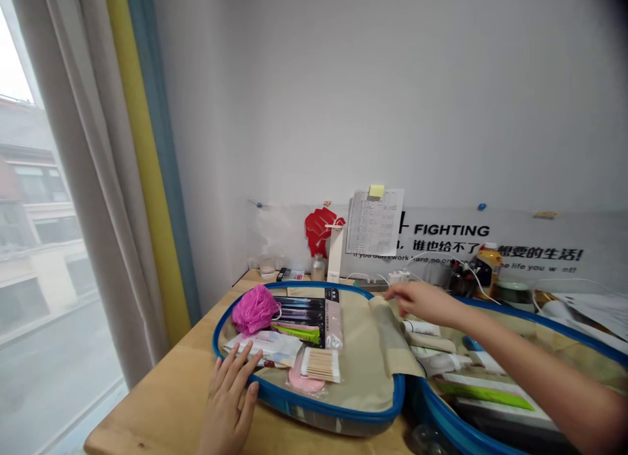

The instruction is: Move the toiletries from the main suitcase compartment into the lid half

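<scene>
A blue-rimmed case lies unfolded on the desk, its beige inside showing. My left hand rests at the near left rim with fingers spread, fingertips beside a white soft packet. In the left half also lie a pink mesh bath puff, a pack of toothbrushes, a bag of cotton swabs and a round pink pad. My right hand reaches over the middle, its fingers loosely bent and apart, close to the upper end of a beige fabric flap. Whether they touch it I cannot tell.
Several tubes and a green strip lie in the right half under my forearm. Behind the case stand a small glass jar, a white upright stand, a yellow bottle and white cables. A window and curtains are left.
</scene>
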Tool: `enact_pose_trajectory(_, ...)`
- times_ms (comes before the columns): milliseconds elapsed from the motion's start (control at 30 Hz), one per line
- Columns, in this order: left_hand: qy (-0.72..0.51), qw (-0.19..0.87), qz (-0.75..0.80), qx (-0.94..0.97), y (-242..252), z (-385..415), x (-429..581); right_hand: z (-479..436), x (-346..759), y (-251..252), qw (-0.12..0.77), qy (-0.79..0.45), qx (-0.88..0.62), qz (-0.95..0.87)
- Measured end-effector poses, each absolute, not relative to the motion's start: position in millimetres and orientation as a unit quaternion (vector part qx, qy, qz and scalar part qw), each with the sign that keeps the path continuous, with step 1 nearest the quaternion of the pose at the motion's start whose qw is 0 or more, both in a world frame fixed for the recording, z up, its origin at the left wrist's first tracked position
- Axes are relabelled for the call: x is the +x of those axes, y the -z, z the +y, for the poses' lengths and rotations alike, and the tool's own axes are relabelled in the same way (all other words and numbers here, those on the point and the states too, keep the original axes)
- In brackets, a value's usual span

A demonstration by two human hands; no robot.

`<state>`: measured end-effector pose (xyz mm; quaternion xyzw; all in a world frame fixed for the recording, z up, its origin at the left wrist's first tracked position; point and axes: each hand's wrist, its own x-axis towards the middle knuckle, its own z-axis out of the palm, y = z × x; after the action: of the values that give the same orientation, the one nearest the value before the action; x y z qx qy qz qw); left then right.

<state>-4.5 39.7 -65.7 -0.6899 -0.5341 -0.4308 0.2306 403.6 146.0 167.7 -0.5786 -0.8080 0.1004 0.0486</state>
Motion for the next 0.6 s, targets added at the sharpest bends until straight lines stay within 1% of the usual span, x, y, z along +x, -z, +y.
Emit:
enact_pose_trajectory(133, 0.424, 0.234, -0.530, -0.696, 64.5, 39.3, -7.1, 111.3, 483.7, -144.8, -0.013, -0.134, -0.629, -0.765)
enact_pose_trajectory(267, 0.428, 0.233, -0.525, -0.698, 62.0, 38.5, -7.0, 81.3, 516.1, -115.8, -0.059, -0.176, -0.639, -0.746)
enact_pose_trajectory(467, 0.430, 0.228, -0.535, -0.690, 62.5, 38.0, -4.6, 68.8, 521.7, -98.9, -0.014, -0.198, -0.648, -0.735)
enact_pose_trajectory(600, 0.436, 0.231, -0.530, -0.690, 60.8, 37.3, -5.2, 71.2, 522.6, -90.5, -0.029, -0.187, -0.650, -0.736)
